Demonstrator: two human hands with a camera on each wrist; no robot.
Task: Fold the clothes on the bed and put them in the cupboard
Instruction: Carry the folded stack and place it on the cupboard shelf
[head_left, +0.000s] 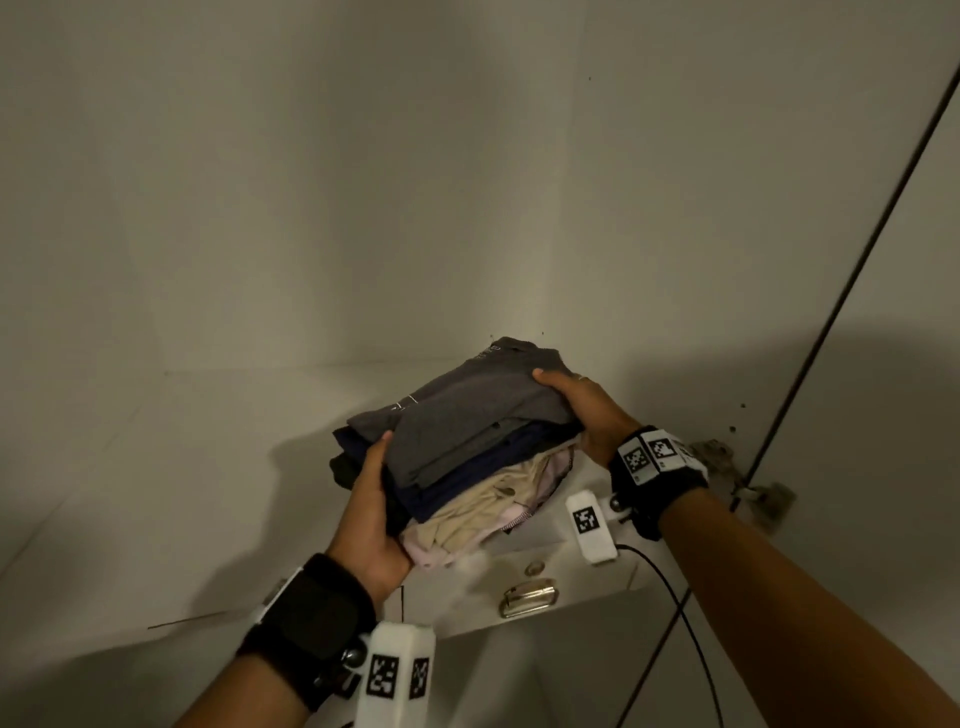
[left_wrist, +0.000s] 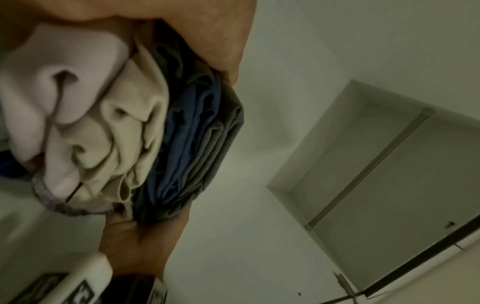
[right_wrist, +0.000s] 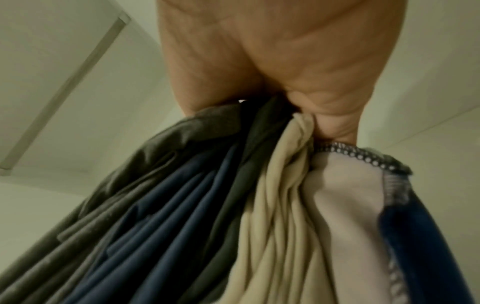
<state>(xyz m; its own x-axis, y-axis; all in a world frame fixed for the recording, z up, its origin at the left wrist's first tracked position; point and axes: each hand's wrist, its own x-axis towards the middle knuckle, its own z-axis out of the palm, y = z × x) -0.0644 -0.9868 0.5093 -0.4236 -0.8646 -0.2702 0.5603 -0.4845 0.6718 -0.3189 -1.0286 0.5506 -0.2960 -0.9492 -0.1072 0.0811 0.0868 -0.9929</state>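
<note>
Left hand (head_left: 371, 512), right hand (head_left: 582, 410) grip folded clothes stack (head_left: 467, 441); white cupboard shelf (head_left: 208, 467) beneath; dim interior.

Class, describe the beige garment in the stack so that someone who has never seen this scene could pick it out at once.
Start at the pale cupboard shelf, where both hands hold a stack of folded clothes by its ends. In it, find the beige garment low down. It lies under the navy layer and above the pale pink piece, the only sandy colour there.
</note>
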